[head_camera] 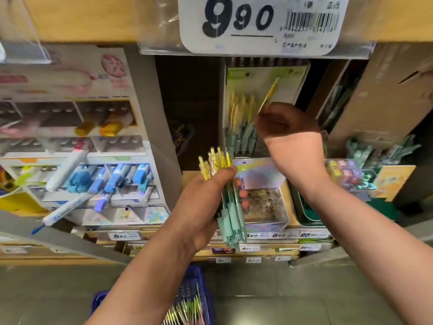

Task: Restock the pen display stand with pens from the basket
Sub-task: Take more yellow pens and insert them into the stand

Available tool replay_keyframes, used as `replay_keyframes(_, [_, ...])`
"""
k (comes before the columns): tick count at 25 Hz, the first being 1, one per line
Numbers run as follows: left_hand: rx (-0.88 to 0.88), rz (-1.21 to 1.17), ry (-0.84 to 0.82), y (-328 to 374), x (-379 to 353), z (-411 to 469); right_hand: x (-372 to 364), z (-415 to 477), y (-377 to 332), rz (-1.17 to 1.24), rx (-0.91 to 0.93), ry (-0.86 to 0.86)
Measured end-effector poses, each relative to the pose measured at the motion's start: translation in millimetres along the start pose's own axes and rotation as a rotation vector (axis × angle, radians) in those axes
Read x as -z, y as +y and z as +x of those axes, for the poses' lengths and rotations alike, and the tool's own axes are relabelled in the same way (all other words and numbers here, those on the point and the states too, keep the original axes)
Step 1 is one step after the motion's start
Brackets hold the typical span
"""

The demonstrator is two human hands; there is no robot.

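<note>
Wrapped tight around a bundle of pens (228, 198), the left hand (206, 207) grips them mid-frame, yellow tops fanning toward 12 o'clock and mint-green rubber sleeves pointing down toward 6 o'clock. At about 1 o'clock from it, the right hand (284, 124) pinches a single yellow pen (269, 95) between fingertips, its free end tilted up toward 1 o'clock, just in front of the pen display stand (264, 85). That stand has a green backing card, and a row of matching yellow-and-green pens already stands in it at 9 o'clock of the right hand; motion blur hides whether the held pen touches the stand. A clear empty-looking tray with round holes (267, 205) sits directly below, just beside the left-hand fingers. At 6 o'clock, at the lower edge, a blue basket (201, 299) rests on the floor with more yellow-topped pens in it, partly hidden by the left forearm. At 12 o'clock a price tag (260, 22) reads 9.90. At 9 o'clock a white rack of blue markers (98, 177) stands on the shelf.
</note>
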State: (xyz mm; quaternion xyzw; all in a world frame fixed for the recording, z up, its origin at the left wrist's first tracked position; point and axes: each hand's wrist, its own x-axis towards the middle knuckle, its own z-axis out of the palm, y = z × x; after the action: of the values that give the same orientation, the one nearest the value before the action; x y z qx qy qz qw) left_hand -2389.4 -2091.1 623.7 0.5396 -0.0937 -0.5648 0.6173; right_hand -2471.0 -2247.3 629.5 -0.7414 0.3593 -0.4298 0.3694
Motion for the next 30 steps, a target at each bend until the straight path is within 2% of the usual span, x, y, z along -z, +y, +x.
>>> replay_keyframes(3, [-0.007, -0.02, -0.027, -2, 4, 0, -6, -3, 3, -0.046, 0.004, 0.013])
replay_keyframes(6, [-0.006, -0.012, -0.059, -5, 11, 2, -14, -3, 7, -0.156, 0.025, -0.044])
replay_keyframes(12, [-0.008, 0.012, -0.054, -12, 15, 8, -20, -7, 15, -0.513, 0.089, -0.151])
replay_keyframes(18, [-0.018, -0.014, -0.045, -13, 14, 6, -22, -11, 16, -0.493, 0.054, -0.132])
replay_keyframes(23, [-0.05, -0.005, -0.051, -16, 9, 7, -15, -13, 12, -0.536, -0.01, -0.181])
replay_keyframes(25, [-0.075, 0.005, -0.056, -18, 9, 8, -5, -25, 6, -0.475, 0.007, -0.16])
replay_keyframes(26, [-0.088, 0.005, -0.065, -19, 9, 9, 2, -34, 3, -0.365, -0.027, -0.201])
replay_keyframes(28, [-0.115, 0.014, -0.116, -22, 9, 9, 14, -49, -8, 0.0, -0.223, -0.475])
replay_keyframes(30, [-0.127, 0.044, -0.16, -25, 10, 9, 21, -55, -13, 0.199, -0.374, -0.716])
